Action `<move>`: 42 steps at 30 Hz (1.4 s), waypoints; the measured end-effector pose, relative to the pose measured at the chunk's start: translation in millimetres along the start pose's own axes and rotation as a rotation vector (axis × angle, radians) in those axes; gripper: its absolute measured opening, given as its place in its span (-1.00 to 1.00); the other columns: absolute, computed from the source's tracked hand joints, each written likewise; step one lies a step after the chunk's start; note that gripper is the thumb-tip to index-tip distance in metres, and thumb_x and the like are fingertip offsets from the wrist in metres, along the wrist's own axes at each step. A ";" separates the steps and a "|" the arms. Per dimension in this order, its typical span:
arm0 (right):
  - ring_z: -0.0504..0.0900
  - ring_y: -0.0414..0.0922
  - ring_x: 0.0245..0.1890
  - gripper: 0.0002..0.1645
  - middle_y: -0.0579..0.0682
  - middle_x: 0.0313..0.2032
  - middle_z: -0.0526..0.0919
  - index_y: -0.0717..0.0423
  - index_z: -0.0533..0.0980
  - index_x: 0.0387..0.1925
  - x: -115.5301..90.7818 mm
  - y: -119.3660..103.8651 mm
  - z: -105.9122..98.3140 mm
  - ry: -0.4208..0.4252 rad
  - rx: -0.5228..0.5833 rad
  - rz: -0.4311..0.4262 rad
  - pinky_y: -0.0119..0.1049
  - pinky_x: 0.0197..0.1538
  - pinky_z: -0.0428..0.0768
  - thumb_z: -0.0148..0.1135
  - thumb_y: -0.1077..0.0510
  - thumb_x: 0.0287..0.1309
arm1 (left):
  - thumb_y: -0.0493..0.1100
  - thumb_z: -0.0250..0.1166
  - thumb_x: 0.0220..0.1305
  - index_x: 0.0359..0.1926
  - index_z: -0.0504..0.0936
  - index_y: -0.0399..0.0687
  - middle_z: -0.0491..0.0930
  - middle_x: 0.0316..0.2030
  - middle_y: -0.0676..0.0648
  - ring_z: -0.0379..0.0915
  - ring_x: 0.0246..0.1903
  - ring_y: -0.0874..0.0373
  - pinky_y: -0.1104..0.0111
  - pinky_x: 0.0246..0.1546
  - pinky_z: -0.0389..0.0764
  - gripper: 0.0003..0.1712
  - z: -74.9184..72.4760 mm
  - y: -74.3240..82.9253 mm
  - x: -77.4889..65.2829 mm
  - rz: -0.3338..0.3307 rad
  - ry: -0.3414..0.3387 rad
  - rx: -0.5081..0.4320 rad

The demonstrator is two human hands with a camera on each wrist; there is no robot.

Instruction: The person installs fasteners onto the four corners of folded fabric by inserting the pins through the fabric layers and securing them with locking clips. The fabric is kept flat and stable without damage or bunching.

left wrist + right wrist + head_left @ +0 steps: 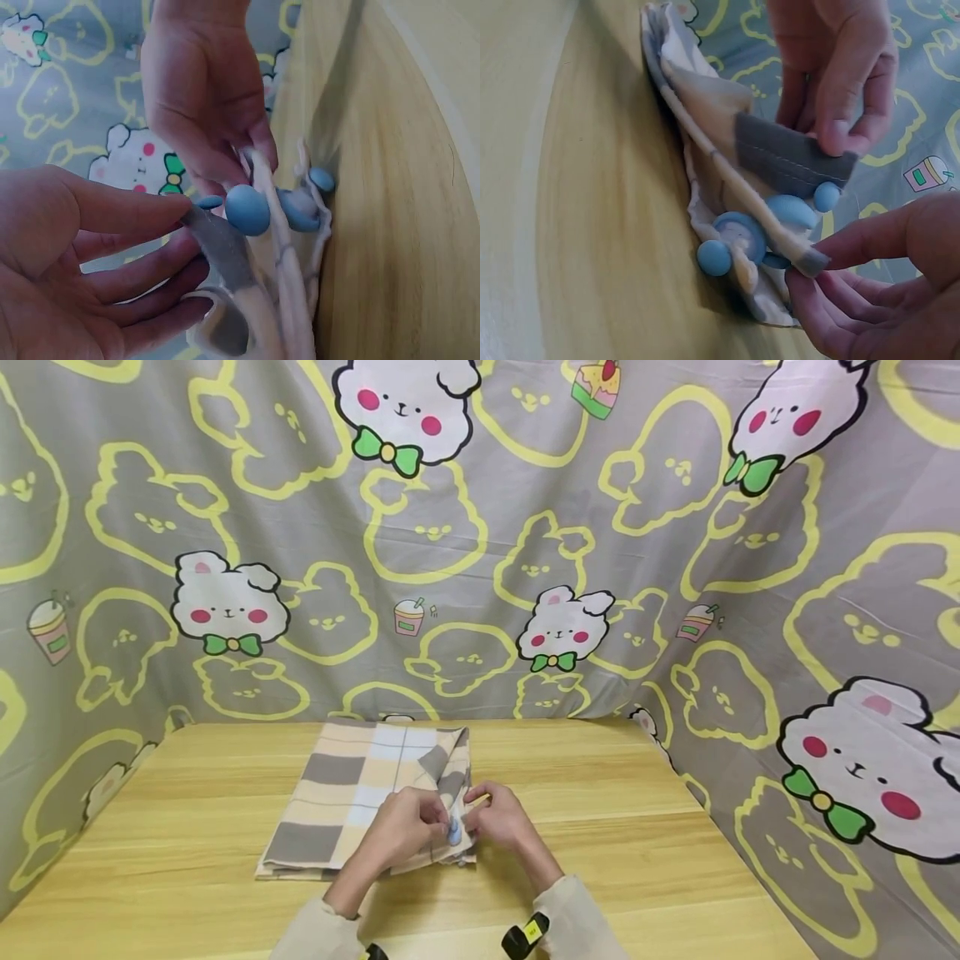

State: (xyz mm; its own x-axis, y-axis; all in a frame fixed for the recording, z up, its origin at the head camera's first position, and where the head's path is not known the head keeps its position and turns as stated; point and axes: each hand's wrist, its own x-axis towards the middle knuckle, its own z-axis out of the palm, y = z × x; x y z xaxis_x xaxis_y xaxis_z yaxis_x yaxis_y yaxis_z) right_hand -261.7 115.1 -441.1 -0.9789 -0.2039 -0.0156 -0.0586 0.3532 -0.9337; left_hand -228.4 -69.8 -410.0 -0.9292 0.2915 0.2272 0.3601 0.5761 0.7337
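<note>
A folded plaid cloth in grey, cream and pale blue lies on the table. My left hand pinches a grey edge of it between thumb and fingers, lifting that layer. Opposite, my right hand pinches another edge of the same cloth at its corner. Between the hands several round-headed light blue fasteners sit at the layered edges. One blue knob rests low near the tabletop. Another small blue knob is beside the grey flap under my left fingertips. How the fasteners attach is partly hidden by the folds.
The wooden table extends on both sides of the cloth. A grey curtain printed with white rabbits and yellow outlines hangs behind the table and along its sides. A black device with a yellow label is at my right sleeve.
</note>
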 end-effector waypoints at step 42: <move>0.62 -0.19 -0.52 -0.60 0.02 -0.48 0.72 0.33 0.53 -0.13 4.2 7.8 4.9 0.040 -0.153 0.014 -0.35 -0.45 0.52 0.21 0.45 -0.13 | -0.21 0.26 0.40 -0.32 0.76 -0.23 0.50 -0.76 0.06 0.26 -0.77 0.34 0.50 -0.72 0.16 -0.78 9.6 3.6 1.4 -0.075 -0.078 -0.206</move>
State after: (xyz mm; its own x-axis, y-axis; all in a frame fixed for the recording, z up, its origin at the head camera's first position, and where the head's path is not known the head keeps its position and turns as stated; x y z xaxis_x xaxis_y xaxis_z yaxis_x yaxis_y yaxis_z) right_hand -265.3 112.5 -450.2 -0.9866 -0.1627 -0.0114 -0.0710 0.4915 -0.8680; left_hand -227.5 -59.9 -413.1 -0.9407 0.3162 0.1226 0.2581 0.4330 0.8636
